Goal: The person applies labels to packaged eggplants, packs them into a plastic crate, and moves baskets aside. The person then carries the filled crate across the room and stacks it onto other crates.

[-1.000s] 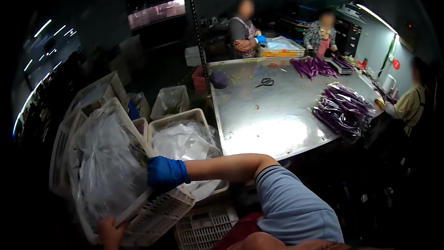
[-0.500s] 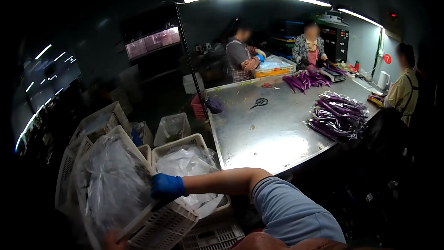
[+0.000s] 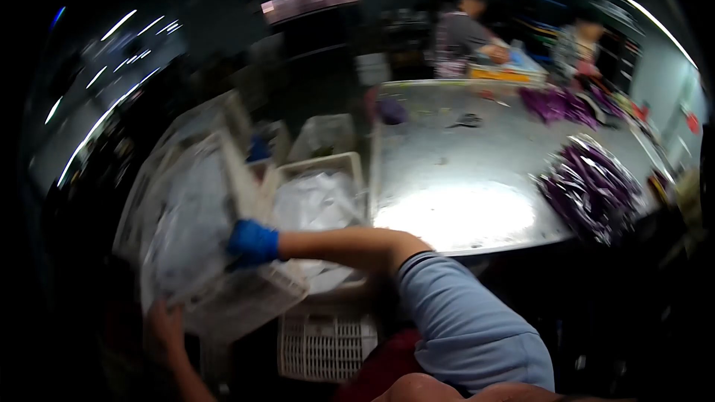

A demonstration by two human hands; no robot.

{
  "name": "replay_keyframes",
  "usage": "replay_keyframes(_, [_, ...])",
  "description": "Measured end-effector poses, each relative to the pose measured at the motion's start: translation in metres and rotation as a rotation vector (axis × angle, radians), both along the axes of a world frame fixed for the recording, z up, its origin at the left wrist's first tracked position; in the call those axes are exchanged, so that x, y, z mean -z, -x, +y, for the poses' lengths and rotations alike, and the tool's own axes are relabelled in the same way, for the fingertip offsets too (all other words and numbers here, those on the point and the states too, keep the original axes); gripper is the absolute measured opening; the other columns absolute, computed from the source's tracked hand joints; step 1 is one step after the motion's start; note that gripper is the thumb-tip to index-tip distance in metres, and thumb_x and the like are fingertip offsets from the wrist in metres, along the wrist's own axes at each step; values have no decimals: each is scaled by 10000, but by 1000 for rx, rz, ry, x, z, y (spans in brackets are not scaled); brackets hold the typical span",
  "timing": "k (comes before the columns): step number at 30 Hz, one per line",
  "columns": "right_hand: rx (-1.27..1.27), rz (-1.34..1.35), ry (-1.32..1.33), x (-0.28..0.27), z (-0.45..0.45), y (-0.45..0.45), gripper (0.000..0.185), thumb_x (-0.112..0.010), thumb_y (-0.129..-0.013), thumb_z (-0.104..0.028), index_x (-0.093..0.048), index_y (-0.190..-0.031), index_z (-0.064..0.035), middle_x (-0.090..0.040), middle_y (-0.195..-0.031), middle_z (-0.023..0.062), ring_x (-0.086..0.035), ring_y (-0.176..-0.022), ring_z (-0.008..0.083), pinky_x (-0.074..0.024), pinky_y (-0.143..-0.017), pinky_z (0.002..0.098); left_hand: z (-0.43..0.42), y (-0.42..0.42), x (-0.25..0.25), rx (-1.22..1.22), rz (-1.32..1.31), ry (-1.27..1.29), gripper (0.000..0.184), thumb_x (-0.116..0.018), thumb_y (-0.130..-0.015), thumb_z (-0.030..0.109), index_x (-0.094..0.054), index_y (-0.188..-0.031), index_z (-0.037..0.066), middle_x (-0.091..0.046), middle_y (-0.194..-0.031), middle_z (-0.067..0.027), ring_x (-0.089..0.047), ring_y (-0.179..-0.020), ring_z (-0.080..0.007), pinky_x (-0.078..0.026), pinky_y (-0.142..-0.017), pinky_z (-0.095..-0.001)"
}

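Observation:
A white plastic crate [image 3: 237, 186] lined with clear plastic film [image 3: 190, 212] is tilted at the left of the head view. My right hand [image 3: 255, 243], in a blue glove, grips the crate's right-hand rim; its fingertips are partly hidden. At the near lower corner, my left hand [image 3: 165, 327] is closed on the crate's edge, blurred by motion. Behind and beside this crate stand other pale crates, and one with crumpled white plastic film [image 3: 316, 201] is just right of my gloved hand.
The metal table [image 3: 447, 171] bears bagged eggplants [image 3: 592, 186], loose eggplants [image 3: 558, 104] and scissors [image 3: 467, 120]. A slatted crate [image 3: 324, 346] sits low before me. Two people, one person [image 3: 463, 37] and another person [image 3: 577, 48], stand across the table.
My view has swung left, so the table and people sit farther right. Relative to the other crates, any shift of the held crate is small. More of my left forearm shows.

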State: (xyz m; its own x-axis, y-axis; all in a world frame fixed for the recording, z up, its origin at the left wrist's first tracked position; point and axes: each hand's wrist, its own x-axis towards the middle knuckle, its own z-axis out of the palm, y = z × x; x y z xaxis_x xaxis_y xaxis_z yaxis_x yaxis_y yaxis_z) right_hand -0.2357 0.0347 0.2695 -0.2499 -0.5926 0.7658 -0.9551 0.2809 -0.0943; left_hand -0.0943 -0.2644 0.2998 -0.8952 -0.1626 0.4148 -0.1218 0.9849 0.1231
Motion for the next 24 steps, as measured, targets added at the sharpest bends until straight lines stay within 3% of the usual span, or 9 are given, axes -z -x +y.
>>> replay_keyframes(5, [53,-60,-230,-17,-6,-14,310,-618,-692,-387,-617,-634,-83,-566,-585,115,-556,-544,291,-454,-552,350,-2,-6,7,-46,47,27,343,-612,-730,289,-570,-963,42,-560,-971,-124,-496,-938,-298,-376,-831,-394])
replay_keyframes(8, [-37,-16,-75,0,1,-7,284,-611,-709,-364,-625,-687,-81,-588,-644,117,-583,-619,264,-463,-602,343,-19,12,35,54,203,128,357,-618,-729,285,-560,-988,46,-548,-984,-137,-481,-960,-300,-372,-837,-403])
replay_keyframes(10, [172,-169,-360,6,11,0,329,-565,-740,-411,-610,-660,-95,-574,-619,109,-561,-577,275,-444,-565,349,-19,8,42,105,208,102,396,-628,-720,258,-534,-1030,30,-522,-1030,-160,-453,-1004,-312,-351,-864,-415])
replay_keyframes(14, [187,-94,-165,-5,-4,-31,402,-548,-680,-494,-618,-637,-100,-573,-636,142,-548,-591,338,-440,-566,393,-46,8,60,106,328,97,490,-649,-702,203,-481,-1115,-2,-469,-1120,-204,-396,-1094,-336,-308,-919,-439])
replay_keyframes(15, [144,-46,-122,-7,-19,-39,391,-561,-668,-497,-616,-625,-111,-563,-608,137,-538,-578,338,-423,-548,399,-15,-26,23,-154,114,56,544,-667,-667,191,-464,-1125,-21,-452,-1136,-231,-404,-1089,-359,-325,-905,-435])
replay_keyframes(18, [92,-29,-96,-1,-26,-42,383,-593,-636,-500,-612,-614,-118,-549,-579,133,-524,-558,337,-410,-528,393,-43,-59,-23,-2,-147,124,455,-618,-720,202,-495,-1085,-40,-523,-1029,-179,-481,-935,-275,-389,-801,-369])
replay_keyframes(20, [77,-34,-102,5,-16,2,405,-578,-649,-518,-614,-620,-116,-552,-584,133,-527,-562,336,-414,-531,389,-38,-14,-35,115,-352,161,407,-585,-755,210,-515,-1059,-52,-570,-957,-144,-532,-832,-219,-431,-732,-325])
replay_keyframes(22, [100,-44,-152,-2,-8,1,429,-557,-665,-538,-616,-625,-114,-557,-595,134,-530,-569,336,-420,-540,387,-122,41,13,112,-234,149,407,-630,-692,207,-550,-1023,-16,-573,-922,-180,-539,-865,-275,-402,-773,-385])
replay_keyframes(24, [69,-135,-251,-5,-3,-8,457,-531,-684,-559,-618,-629,-114,-565,-613,136,-534,-581,337,-429,-554,387,-89,14,5,107,-142,182,379,-631,-697,252,-545,-962,-5,-564,-847,-182,-531,-807,-303,-400,-747,-405])
